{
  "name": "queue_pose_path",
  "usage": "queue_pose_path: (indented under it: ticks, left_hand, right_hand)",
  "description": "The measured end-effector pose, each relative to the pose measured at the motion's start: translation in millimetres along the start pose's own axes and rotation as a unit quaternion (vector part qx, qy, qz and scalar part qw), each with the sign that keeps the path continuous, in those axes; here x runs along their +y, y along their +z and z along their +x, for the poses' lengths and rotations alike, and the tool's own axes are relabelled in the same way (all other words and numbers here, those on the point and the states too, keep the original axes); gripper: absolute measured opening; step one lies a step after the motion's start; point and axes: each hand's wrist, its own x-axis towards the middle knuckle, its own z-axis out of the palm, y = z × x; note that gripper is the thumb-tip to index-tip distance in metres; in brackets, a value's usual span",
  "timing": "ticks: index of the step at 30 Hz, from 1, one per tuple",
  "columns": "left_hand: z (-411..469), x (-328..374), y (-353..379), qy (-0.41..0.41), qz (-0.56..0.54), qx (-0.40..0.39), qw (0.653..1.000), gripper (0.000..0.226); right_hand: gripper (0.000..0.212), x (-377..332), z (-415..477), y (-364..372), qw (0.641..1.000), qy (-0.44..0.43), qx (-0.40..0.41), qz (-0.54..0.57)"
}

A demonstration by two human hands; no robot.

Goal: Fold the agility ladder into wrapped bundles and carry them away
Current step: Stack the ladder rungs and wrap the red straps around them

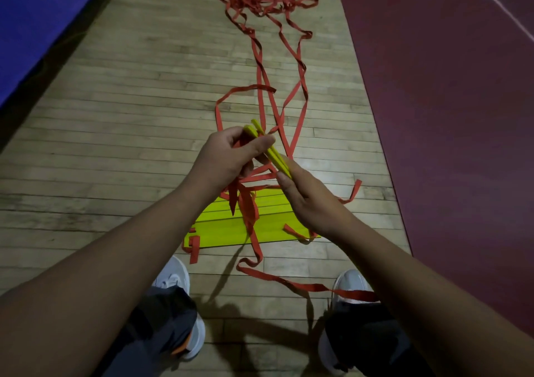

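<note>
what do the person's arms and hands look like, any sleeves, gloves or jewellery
Both arms are bare: the left arm and right arm show no sleeve anywhere in view. The left hand and right hand wear no gloves, and no watch, ring or wristband shows on either.

floor (121, 134): worn matt wood planks | straps (261, 67) on it: red woven cloth, limp | rungs (257, 223) on floor: smooth yellow plastic, slight sheen | mat (448, 87) right of floor: matt maroon
</note>
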Motion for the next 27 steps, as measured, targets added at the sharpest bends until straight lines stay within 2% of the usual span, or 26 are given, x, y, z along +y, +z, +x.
queue_pose_path:
  ticks: [3, 5, 7, 9, 12, 15, 17, 22, 27]
  left_hand:
    - [5, 2, 0, 0.026, -0.018, 0.022, 0.999, 0.014]
    - [10, 0, -5, 0.038, -0.05, 0.005, 0.998, 0.009]
    - [13, -2, -8, 0.041, -0.044, -0.003, 0.998, 0.014]
    - [15, -1, -9, 0.043, -0.026, -0.007, 0.999, 0.017]
    - [17, 6, -11, 0.048, -0.003, -0.001, 0.999, 0.012]
    - [18, 11, -16, 0.066, 0.081, -0.004, 0.994, 0.011]
    - [19, 11, -18, 0.062, 0.118, -0.01, 0.991, 0.016]
    - [21, 16, -12, 0.046, 0.105, -0.032, 0.993, 0.025]
    - [17, 21, 3, 0.022, 0.129, 0.002, 0.991, 0.033]
  right_hand:
    - [0.04, -5, 3, -2, 1.0, -0.015, 0.017, -0.013]
    - [0.028, -4, 4, -10, 0.999, 0.007, 0.044, -0.02]
    - [0.021, -2, 4, -18, 0.997, 0.029, 0.051, -0.04]
    - [0.024, 0, 5, -21, 0.998, 0.029, 0.05, -0.03]
    - [0.024, 1, 4, -22, 0.997, 0.031, 0.022, 0.061]
    - [0.024, -2, 1, -23, 0.982, 0.039, -0.021, 0.184]
    - [0.016, -5, 3, -23, 0.979, 0.037, -0.006, 0.2]
    - [0.01, -4, 9, -23, 0.989, 0.051, 0.033, 0.134]
    - [0.013, -6, 11, -14, 0.999, 0.028, 0.028, -0.019]
